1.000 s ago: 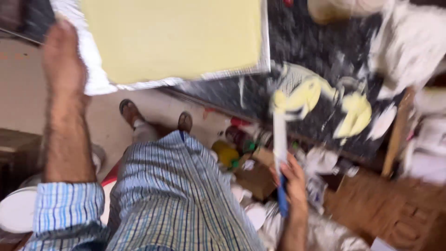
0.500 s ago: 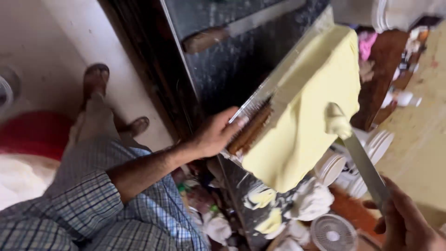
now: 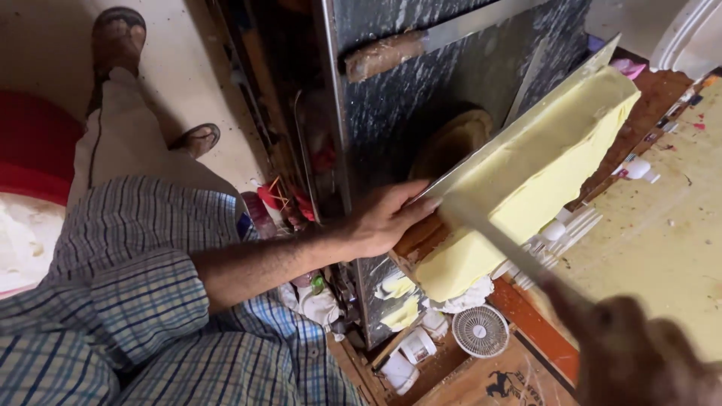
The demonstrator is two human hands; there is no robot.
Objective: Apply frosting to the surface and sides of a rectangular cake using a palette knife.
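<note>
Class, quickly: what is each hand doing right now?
Left hand: closed on the edge of the board covered in yellow paste.
Right hand: blurred, holding a long flat blade.

The right hand, at the lower right of the frame, is blurred and cut off by the bottom edge, so its grip cannot be read; the long blade running up from it is smeared by motion; the left hand has its fingertips tucked behind the edge of the yellow-coated board, whose upper corner is hidden; the white moulding at the upper right is cut by the frame; the sandalled foot at the upper left is clipped at the top.
</note>
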